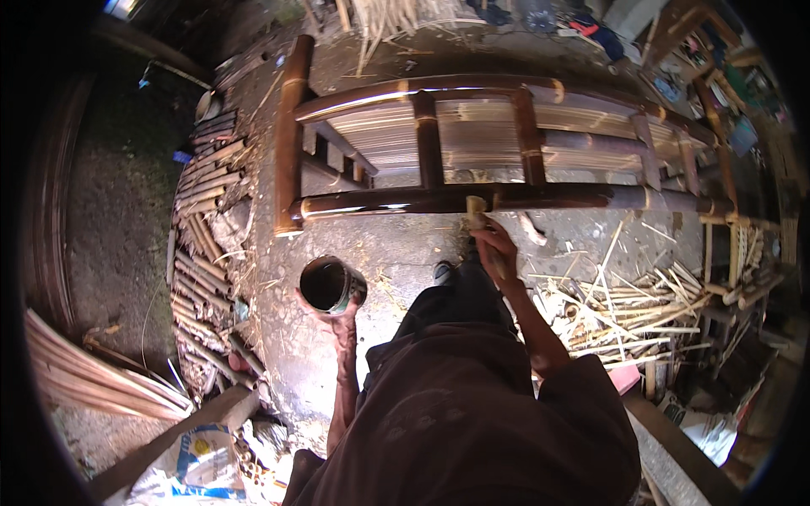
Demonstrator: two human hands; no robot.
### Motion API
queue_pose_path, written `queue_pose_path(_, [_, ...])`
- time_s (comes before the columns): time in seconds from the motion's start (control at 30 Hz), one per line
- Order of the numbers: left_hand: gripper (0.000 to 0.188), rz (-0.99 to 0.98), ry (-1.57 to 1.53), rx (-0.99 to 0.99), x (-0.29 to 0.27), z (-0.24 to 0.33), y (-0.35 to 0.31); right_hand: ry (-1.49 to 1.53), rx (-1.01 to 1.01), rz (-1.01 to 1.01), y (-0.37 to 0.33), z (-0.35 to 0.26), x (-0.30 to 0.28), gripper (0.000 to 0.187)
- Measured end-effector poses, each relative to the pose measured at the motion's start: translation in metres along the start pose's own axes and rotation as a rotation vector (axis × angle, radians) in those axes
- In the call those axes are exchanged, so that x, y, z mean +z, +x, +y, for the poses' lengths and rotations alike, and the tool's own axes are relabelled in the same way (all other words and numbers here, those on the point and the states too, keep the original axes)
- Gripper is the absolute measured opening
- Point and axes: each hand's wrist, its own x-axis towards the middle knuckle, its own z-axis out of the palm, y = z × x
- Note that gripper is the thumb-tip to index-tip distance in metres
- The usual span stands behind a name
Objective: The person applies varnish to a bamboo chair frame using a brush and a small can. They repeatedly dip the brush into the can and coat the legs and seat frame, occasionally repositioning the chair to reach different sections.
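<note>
A dark brown bamboo bench frame (371, 201) stretches across in front of me, glossy toward its left part and duller toward the right. My right hand (498, 246) grips a paintbrush (476, 211), whose pale head rests at the near long rail. To the left, my left hand (341, 315) holds up an open can (353, 291) from below and the side. The can's inside looks dark; how full it is cannot be made out. Thin pale slats (396, 139) fill the bench behind its short uprights.
Cut bamboo pieces (202, 190) lie stacked along the left. Loose bamboo strips (624, 312) are heaped at the right, near my arm. A printed sack (202, 460) lies at the lower left, beside a wooden beam (169, 434). More strips (396, 21) stand at the far side.
</note>
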Motion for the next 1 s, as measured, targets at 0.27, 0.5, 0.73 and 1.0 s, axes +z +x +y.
queue_pose_path(0.27, [0.121,0.054,-0.095,-0.22,-0.026,0.023,-0.021,-0.534,-0.328,-0.183,0.02,-0.006,0.074,0.019])
queue_pose_path(0.5, [0.129,0.282,-0.039,-0.319,-0.06,-0.021,-0.076,0.092,-0.235,-0.544,0.027,-0.03,0.34,0.01])
queue_pose_path(0.73, [0.118,0.353,-0.044,-0.483,-0.066,-0.026,-0.106,0.212,-0.093,-0.413,0.039,-0.024,0.369,0.006])
queue_pose_path(1.0, [0.129,0.235,0.026,-0.442,-0.058,-0.033,-0.089,-0.034,-0.453,-0.517,0.028,-0.015,0.259,0.015])
